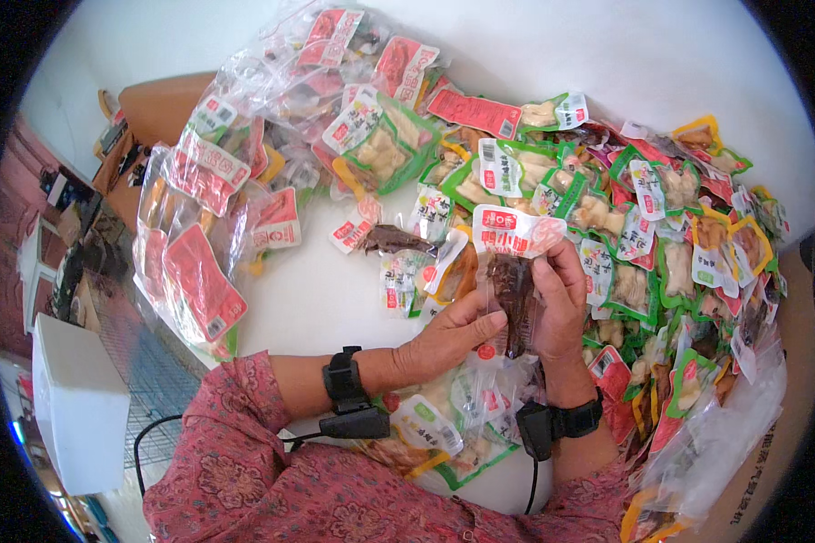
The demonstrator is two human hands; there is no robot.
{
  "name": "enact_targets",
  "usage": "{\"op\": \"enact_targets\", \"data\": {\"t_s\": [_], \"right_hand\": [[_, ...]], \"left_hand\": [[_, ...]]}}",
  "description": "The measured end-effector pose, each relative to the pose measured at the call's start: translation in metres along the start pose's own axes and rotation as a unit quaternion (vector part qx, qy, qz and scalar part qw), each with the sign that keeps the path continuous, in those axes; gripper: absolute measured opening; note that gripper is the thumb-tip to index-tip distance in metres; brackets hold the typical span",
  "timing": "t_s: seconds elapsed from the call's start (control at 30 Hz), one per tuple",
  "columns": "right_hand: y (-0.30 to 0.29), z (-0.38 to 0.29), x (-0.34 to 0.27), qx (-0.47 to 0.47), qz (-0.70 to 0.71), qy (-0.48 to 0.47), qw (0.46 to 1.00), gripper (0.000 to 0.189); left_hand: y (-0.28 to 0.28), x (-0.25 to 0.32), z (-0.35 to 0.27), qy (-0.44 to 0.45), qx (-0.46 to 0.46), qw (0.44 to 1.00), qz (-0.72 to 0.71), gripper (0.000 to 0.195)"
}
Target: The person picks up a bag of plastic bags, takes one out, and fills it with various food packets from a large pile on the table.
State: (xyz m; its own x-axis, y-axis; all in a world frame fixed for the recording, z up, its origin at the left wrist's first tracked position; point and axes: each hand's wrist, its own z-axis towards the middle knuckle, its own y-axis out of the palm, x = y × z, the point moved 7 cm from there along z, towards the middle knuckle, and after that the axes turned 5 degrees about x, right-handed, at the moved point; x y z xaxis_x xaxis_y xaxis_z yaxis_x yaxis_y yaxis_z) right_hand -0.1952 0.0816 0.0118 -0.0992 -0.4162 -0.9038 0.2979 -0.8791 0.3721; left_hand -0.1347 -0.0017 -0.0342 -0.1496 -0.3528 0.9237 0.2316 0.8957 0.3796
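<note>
Both my hands hold one clear vacuum pack of dark brown meat (511, 288) upright before me. My left hand (451, 332) pinches its lower left side with thumb and fingers. On the opposite side, my right hand (562, 298) grips the edge near the white and red printed top. Just left of the held pack lies a yellow-edged food pack (456, 275). Another dark meat pack (397, 239) rests behind it on the white table (312, 292). Below my wrists, a clear plastic bag (492, 394) partly covers several green-edged and yellow-edged packs.
A large heap of sealed food packs (625, 224) spreads across the right side. To the left and back, clear bags (200, 258) hold more packs. Cardboard (747, 434) borders the right edge. A white foam box (78, 407) stands lower left beside a wire rack (156, 380).
</note>
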Motion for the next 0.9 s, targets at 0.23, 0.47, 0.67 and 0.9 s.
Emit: {"op": "enact_targets", "data": {"t_s": [0.23, 0.47, 0.67, 0.9], "right_hand": [[-0.019, 0.005, -0.004, 0.130, 0.042, -0.040, 0.990, 0.020], [-0.005, 0.001, -0.001, -0.018, 0.010, -0.027, 0.999, 0.026], [-0.001, -0.002, -0.004, 0.003, 0.004, -0.011, 1.000, 0.030], [-0.015, 0.001, -0.002, 0.092, 0.020, -0.022, 0.995, 0.027]], "left_hand": [[0.000, -0.010, -0.004, -0.081, 0.000, 0.996, 0.030, 0.033], [-0.012, -0.026, -0.002, -0.101, 0.016, 0.995, -0.007, 0.031], [-0.012, -0.014, -0.004, -0.072, 0.050, 0.995, -0.053, 0.029], [-0.013, -0.015, -0.005, -0.087, 0.044, 0.995, -0.007, 0.026]]}}
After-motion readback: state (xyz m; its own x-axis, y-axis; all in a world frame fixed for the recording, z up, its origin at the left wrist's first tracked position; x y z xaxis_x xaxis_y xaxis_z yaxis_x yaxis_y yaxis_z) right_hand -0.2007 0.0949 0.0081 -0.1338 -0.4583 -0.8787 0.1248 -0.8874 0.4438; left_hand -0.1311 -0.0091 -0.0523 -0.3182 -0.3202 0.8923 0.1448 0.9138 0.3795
